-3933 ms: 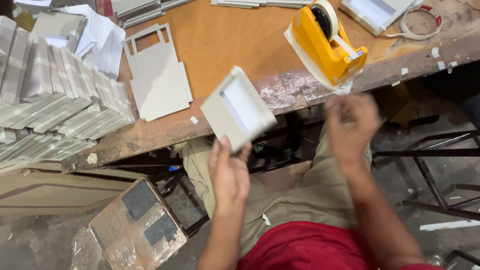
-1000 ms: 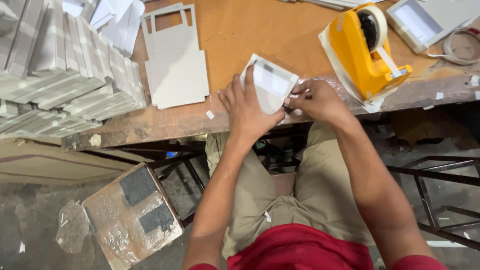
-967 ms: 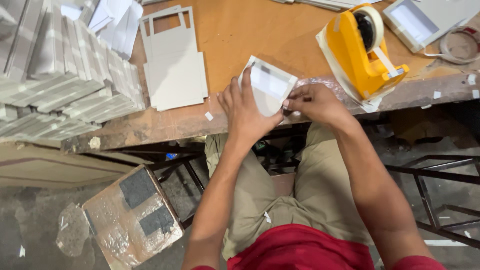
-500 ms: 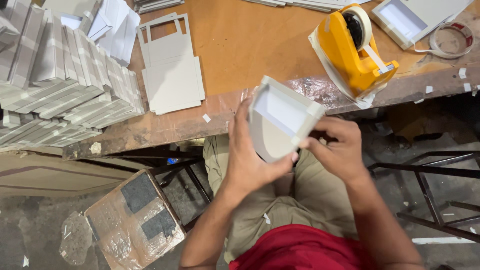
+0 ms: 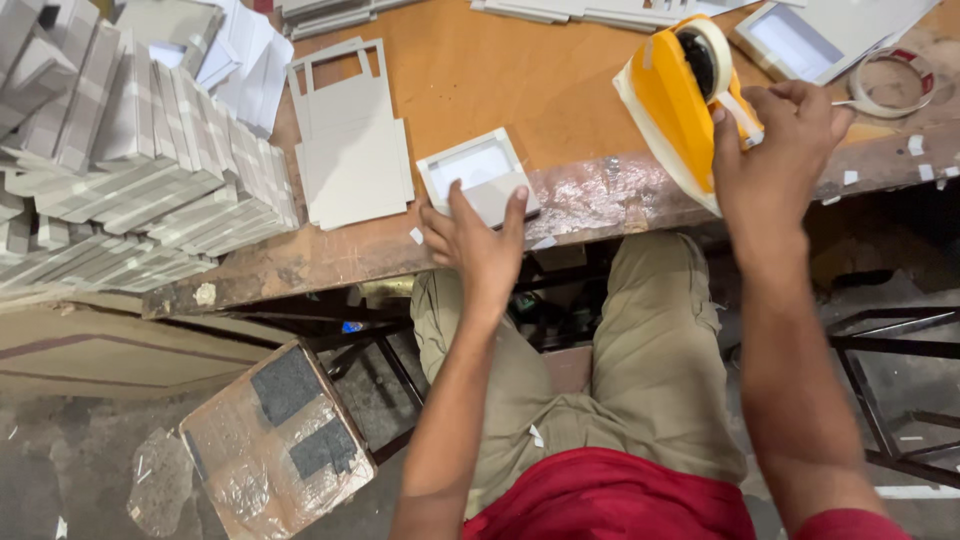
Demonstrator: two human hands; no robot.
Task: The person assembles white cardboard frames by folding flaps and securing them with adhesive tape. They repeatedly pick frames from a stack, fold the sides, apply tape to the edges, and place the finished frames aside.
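Head view: left hand (image 5: 478, 240) open on white tray (image 5: 476, 178) (table edge); right hand (image 5: 775, 140) pinches yellow dispenser's (image 5: 678, 100) tape.

Pretty plain outfit here. Both arms are bare all the way up, with just the edge of a red short sleeve (image 5: 850, 524) peeking in at the bottom right corner. The red shirt (image 5: 620, 500) bunches up in soft folds across the lower middle. Below that are khaki-olive trousers (image 5: 640, 380), loose and creased, with a few tiny white scraps stuck on the fabric. The left hand (image 5: 480, 245) and right hand (image 5: 775, 150) are bare: no gloves, rings or watch.
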